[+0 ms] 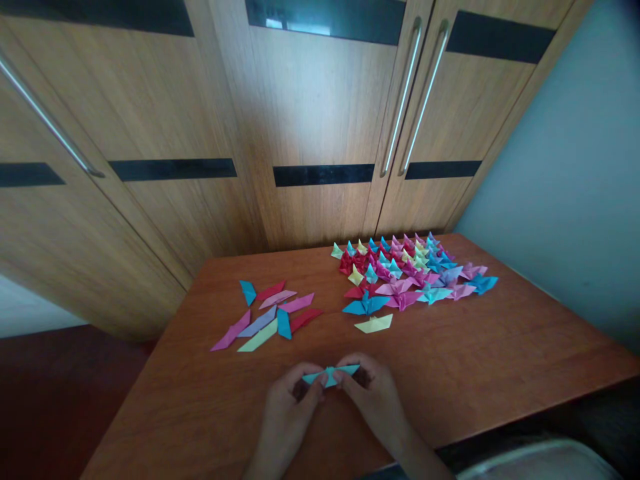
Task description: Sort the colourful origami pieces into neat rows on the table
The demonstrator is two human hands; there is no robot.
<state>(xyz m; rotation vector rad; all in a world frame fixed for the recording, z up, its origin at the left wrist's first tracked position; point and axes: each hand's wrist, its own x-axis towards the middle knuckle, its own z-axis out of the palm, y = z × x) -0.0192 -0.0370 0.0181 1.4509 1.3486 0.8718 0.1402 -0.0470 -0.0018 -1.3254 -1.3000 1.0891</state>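
Note:
Low over the front of the table, a light turquoise folded paper piece point(331, 377) is held between both hands. My left hand point(293, 400) pinches its left half, thumb on the near face and fingers behind. On the right half, my right hand point(373, 393) grips in the same way, its thumb close to the middle. A small raised fold shows at the centre between the two thumbs. Just beyond the right hand lies a pale yellow folded paper strip point(374, 324). The fingers behind the paper are partly hidden.
Flat folded strips point(260, 322) in several colours lie at the left of the wooden table point(200, 413). Rows of finished origami shapes point(400, 267) stand at the back right. Wooden cupboard doors point(320, 113) rise behind the table, with a pale blue wall point(565, 180) on the right.

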